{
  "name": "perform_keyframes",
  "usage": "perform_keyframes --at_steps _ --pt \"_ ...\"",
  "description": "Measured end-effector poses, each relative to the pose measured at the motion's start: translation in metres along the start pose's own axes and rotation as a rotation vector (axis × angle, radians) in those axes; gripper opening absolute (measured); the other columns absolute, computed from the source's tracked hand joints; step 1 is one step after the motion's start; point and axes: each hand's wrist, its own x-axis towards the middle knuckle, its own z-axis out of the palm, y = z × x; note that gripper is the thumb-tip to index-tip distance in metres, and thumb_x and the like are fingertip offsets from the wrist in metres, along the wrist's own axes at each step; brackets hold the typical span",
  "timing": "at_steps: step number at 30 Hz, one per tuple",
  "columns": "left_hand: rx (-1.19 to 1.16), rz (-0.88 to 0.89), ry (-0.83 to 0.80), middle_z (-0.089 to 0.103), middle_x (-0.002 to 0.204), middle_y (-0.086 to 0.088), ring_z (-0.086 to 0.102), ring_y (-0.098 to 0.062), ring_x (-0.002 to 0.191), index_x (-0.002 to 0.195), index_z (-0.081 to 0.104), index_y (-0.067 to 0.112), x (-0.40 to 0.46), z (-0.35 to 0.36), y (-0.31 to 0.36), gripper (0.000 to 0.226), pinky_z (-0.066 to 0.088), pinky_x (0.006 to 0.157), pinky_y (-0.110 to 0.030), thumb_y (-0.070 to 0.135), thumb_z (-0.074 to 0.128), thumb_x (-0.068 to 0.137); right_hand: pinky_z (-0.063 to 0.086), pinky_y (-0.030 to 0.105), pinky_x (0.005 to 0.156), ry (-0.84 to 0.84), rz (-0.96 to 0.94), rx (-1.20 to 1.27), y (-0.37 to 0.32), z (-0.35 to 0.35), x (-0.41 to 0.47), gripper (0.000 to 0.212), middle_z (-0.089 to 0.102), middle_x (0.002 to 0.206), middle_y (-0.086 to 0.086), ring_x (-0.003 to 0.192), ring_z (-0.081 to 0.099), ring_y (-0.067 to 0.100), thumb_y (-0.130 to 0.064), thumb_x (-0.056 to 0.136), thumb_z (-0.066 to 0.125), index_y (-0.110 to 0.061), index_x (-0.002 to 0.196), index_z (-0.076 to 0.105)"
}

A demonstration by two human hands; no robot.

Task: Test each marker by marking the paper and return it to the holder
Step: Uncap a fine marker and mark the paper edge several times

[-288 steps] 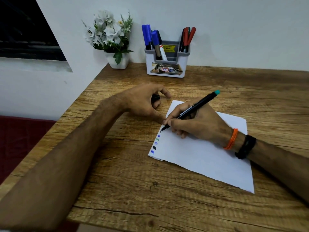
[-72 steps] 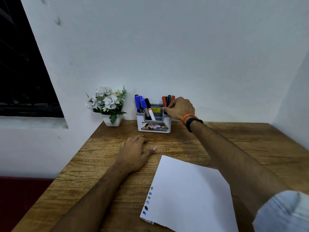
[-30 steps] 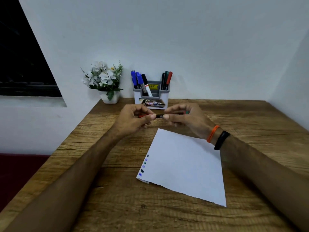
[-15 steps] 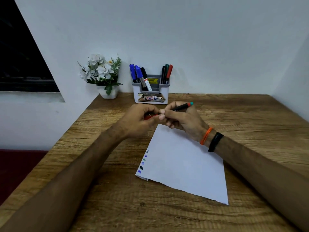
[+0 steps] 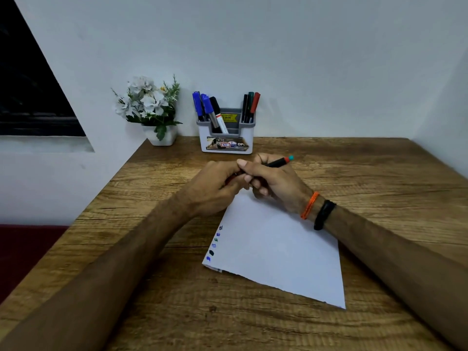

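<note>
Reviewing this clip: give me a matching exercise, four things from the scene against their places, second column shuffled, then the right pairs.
Things:
1. flower pot
2. holder
3. paper
4. marker

Places:
A. held in the right hand
B. flat on the table, under the right wrist
C. back left corner of the table
D. against the wall, right of the flowers

Pairs: 1-C, 2-D, 3-B, 4-A

The holder (image 5: 226, 138) front sticker reads "OP", perhaps "42"; its yellow tag is illegible.
</note>
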Motion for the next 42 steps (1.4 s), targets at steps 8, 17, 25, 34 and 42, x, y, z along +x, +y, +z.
perform_keyframes --at_steps 8,17,25,34,42 --pt "-0.027 0.043 0.021 0.064 0.074 0.021 0.054 -0.004 0.058 0.089 0.063 0.042 0.003 -0.002 -0.001 0.013 0.037 0.053 -0.015 0.04 0.052 0.095 0.028 0.017 0.04 -0.062 -0.021 0.104 -0.003 -0.006 0.002 0.033 0.056 0.05 0.0 0.035 0.038 0.007 -0.012 0.094 0.062 -0.01 0.065 0.048" --pt "0.09 -0.362 -0.057 0.061 0.084 0.009 0.055 -0.004 0.074 0.107 0.062 0.029 -0.002 -0.02 -0.021 0.055 0.04 0.06 -0.024 0.058 0.077 0.063 0.041 0.02 0.046 -0.032 0.011 0.069 -0.014 -0.013 -0.001 0.027 0.064 0.062 0.005 0.051 0.057 0.014 -0.018 0.079 0.053 -0.004 0.095 0.069" --pt "0.055 -0.386 -0.112 0.057 0.068 0.006 0.052 -0.009 0.061 0.105 0.062 0.028 -0.006 -0.02 -0.027 0.037 0.047 0.059 -0.027 0.033 0.079 0.073 0.051 0.022 0.048 -0.227 0.051 -0.058 -0.007 0.003 -0.024 0.019 0.071 0.072 0.012 0.059 0.068 0.017 -0.014 0.082 0.062 -0.001 0.09 0.074" --pt "0.078 -0.38 -0.201 0.057 0.065 0.005 0.051 -0.007 0.057 0.108 0.059 0.028 -0.003 -0.021 -0.027 0.046 0.05 0.067 -0.03 0.031 0.082 0.07 0.054 0.025 0.048 -0.169 0.054 -0.24 -0.002 0.016 -0.035 0.014 0.068 0.065 0.012 0.05 0.063 0.015 0.008 0.087 0.061 0.001 0.083 0.072" --pt "0.024 -0.417 -0.317 0.057 0.067 0.004 0.052 -0.01 0.062 0.114 0.054 0.029 -0.002 -0.027 -0.03 0.063 0.048 0.066 -0.031 0.035 0.087 0.061 0.051 0.022 0.045 -0.125 0.045 -0.355 0.001 0.017 -0.036 0.009 0.071 0.064 0.009 0.049 0.064 0.012 0.003 0.085 0.065 0.001 0.082 0.073"
